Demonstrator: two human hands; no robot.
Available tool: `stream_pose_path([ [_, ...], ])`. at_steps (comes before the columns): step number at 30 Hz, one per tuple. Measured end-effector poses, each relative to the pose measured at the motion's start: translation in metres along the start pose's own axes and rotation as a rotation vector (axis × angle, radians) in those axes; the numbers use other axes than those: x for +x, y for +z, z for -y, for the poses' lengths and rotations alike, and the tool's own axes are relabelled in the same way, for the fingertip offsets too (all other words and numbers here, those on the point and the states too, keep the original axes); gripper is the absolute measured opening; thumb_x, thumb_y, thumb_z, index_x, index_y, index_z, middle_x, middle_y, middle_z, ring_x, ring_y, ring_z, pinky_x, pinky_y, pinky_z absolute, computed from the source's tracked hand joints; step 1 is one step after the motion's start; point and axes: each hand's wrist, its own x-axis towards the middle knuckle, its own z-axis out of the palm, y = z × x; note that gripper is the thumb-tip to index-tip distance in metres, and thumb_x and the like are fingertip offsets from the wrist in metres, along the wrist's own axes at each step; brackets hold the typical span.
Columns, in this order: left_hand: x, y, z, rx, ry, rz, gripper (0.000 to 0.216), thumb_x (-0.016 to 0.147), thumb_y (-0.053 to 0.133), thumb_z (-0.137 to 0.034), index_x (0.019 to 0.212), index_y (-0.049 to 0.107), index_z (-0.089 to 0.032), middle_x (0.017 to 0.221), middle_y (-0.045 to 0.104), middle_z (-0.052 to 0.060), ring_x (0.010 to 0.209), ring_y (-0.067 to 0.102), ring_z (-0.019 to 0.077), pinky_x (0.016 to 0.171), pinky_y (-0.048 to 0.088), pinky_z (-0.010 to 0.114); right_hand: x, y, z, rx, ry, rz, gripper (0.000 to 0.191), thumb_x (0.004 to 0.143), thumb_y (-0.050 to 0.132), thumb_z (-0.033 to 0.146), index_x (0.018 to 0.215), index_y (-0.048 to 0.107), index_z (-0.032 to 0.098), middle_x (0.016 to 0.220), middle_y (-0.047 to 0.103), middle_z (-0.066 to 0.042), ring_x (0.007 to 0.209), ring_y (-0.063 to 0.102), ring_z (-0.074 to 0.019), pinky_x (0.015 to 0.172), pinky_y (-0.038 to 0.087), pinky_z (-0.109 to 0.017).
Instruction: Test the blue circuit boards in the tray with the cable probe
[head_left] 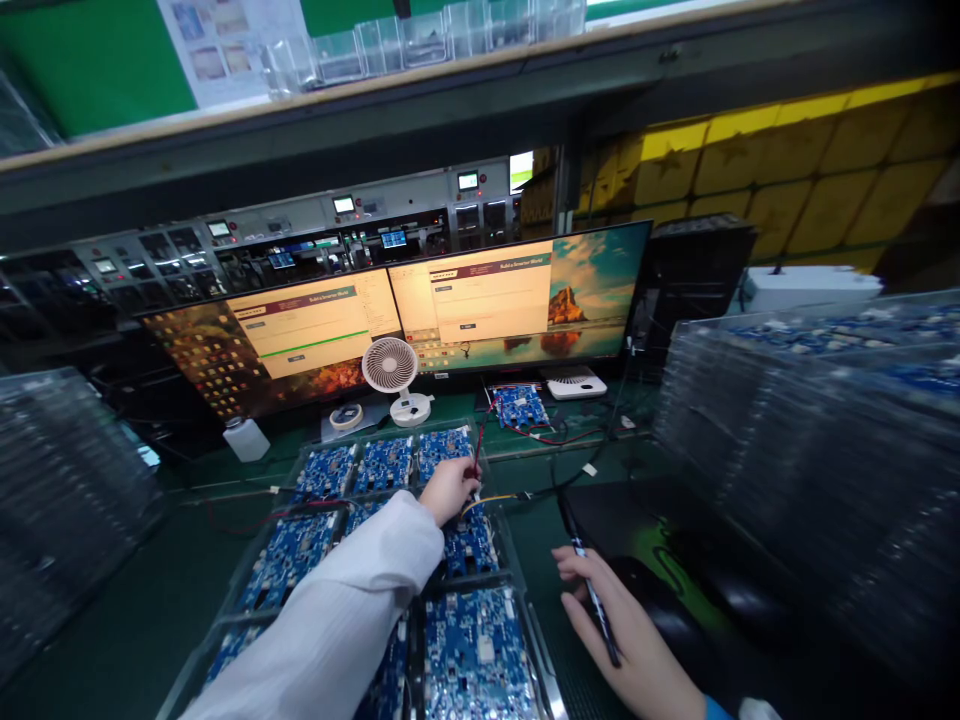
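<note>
Flat blue printed circuit boards (pixel 472 650), studded with small components, are laid in a clear moulded plastic tray (pixel 536 640) on the green bench. The left hand (pixel 448 490), in a white sleeve, is pinched on thin red and yellow wires (pixel 491 497) above the boards. A slim black pen (pixel 592 590) is gripped in the right hand (pixel 630 640), just right of the tray.

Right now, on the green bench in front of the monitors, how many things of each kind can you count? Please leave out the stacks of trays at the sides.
Monitors: 2
Small white fans: 1
White bottles: 1
Blue circuit boards in the clear tray: at least 9, some hidden under the left arm
Blue circuit board standing apart with red wires: 1
Pens, held in the right hand: 1
Total: at least 15
</note>
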Motion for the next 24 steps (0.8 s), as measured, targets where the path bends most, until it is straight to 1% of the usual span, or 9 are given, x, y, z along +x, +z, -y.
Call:
stream_pose_path([
  [6, -0.0015, -0.0022, -0.0001, 0.060, 0.009, 0.011, 0.019, 0.072, 0.051, -0.005, 0.084, 0.061, -0.017, 0.075, 0.062, -0.001, 0.065, 0.060, 0.0119, 0.057, 0.054, 0.022, -0.0014, -0.0004, -0.0014, 0.002, 0.008, 0.020, 0.022, 0.090, 0.045, 0.025, 0.112, 0.049, 0.025, 0.113, 0.064, -0.011, 0.104, 0.065, -0.0166, 0.086, 0.056, -0.029],
  [12, -0.0023, -0.0044, 0.0026, 0.174, 0.078, -0.015, 0.016, 0.070, 0.058, -0.007, 0.079, 0.064, -0.019, 0.074, 0.066, -0.002, 0.073, 0.062, 0.0131, 0.078, 0.051, 0.025, -0.0020, -0.0007, -0.0010, 0.025, 0.031, 0.020, 0.022, 0.090, 0.046, 0.025, 0.111, 0.051, 0.025, 0.114, 0.064, -0.010, 0.105, 0.064, -0.0171, 0.086, 0.056, -0.030],
  [18, -0.0057, -0.0026, 0.0011, 0.208, 0.107, -0.030, 0.016, 0.071, 0.058, -0.007, 0.079, 0.064, -0.020, 0.074, 0.068, -0.001, 0.073, 0.063, 0.0144, 0.078, 0.050, 0.026, -0.0024, -0.0001, -0.0015, 0.035, 0.038, 0.027, 0.024, 0.090, 0.046, 0.025, 0.113, 0.050, 0.026, 0.115, 0.064, -0.010, 0.106, 0.063, -0.0173, 0.087, 0.056, -0.030],
  [24, -0.0081, -0.0029, -0.0042, 0.182, 0.127, -0.097, 0.018, 0.074, 0.058, -0.008, 0.085, 0.064, -0.020, 0.083, 0.070, 0.000, 0.081, 0.063, 0.0156, 0.085, 0.048, 0.028, -0.0028, 0.0004, -0.0019, 0.051, 0.063, 0.057, 0.023, 0.091, 0.044, 0.027, 0.113, 0.049, 0.025, 0.116, 0.062, -0.011, 0.106, 0.063, -0.0164, 0.087, 0.055, -0.029],
])
